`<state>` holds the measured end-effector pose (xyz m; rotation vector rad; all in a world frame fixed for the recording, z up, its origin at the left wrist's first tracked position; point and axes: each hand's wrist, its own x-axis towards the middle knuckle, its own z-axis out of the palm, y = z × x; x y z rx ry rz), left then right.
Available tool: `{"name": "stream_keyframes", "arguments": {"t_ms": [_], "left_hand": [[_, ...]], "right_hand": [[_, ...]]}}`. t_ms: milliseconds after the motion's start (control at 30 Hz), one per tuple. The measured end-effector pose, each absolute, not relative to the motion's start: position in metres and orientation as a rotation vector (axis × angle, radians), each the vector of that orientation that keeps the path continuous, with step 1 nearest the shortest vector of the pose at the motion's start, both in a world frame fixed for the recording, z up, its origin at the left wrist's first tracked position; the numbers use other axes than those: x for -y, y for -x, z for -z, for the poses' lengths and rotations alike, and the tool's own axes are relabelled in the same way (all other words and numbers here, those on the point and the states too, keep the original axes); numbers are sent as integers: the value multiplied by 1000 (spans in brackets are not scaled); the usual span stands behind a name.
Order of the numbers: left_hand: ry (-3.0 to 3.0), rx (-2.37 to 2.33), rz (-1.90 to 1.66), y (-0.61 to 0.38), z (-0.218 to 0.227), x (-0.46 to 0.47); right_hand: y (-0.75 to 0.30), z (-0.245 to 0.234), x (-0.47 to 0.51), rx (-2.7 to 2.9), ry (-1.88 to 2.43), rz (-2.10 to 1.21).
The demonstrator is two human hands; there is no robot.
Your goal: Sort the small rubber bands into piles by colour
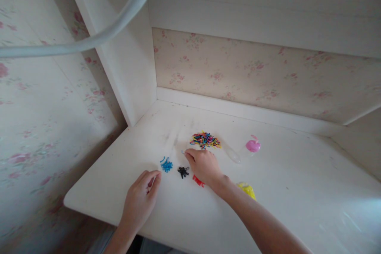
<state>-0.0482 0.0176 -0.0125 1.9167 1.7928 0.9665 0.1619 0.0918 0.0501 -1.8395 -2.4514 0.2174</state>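
My right hand (205,164) reaches over the desk with thumb and forefinger pinched on a small blue rubber band (182,151), just left of a mixed heap of colourful rubber bands (205,139). My left hand (141,194) rests near the front edge, fingers curled and thumb meeting forefinger; whatever it may hold is hidden. Beyond its fingertips lies a pile of blue rubber bands (167,165). Black rubber bands (183,172) form another small pile between my hands. Red rubber bands (198,181) lie partly under my right wrist, and yellow rubber bands (247,190) show behind that forearm.
A pink rounded object (253,145) stands toward the right rear of the white desk (297,206). Some clear plastic (233,154) lies right of the mixed heap. A white curved tube (119,27) crosses the upper left. Side panel (119,59) and back wall bound the desk.
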Motion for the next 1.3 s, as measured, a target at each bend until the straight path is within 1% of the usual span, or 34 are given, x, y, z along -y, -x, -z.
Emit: {"name": "stream_keyframes", "arguments": {"t_ms": [133, 300, 500, 600, 667, 733, 867, 1033, 1133, 1300], "left_hand": [[-1923, -1791, -985, 49, 15, -18], [-1899, -1796, -1003, 49, 15, -18], [-1900, -1811, -957, 50, 11, -20], [-1919, -1814, -914, 48, 11, -21], [-1946, -1799, -879, 44, 9, -24], [-1988, -1783, -838, 38, 3, -30], [-2126, -1754, -724, 15, -18, -54], [-2329, -1755, -428, -19, -32, -95], [-2347, -1798, -357, -35, -27, -119], [-2346, -1868, -299, -52, -18, -146]], "right_hand": [[-130, -51, -85, 2565, 1674, -285], [-114, -51, -88, 2601, 1611, -312], [-150, -67, -68, 2444, 1616, -303], [-180, -71, -42, 2196, 1571, -522], [-201, -64, -21, 2013, 1566, -663], [-222, -51, -1, 1879, 1609, -711], [-265, -15, 32, 1504, 1745, -669], [-304, 15, 55, 1110, 1919, -615], [-312, 22, 61, 1022, 1951, -611], [-309, 22, 59, 1042, 1855, -672]]}}
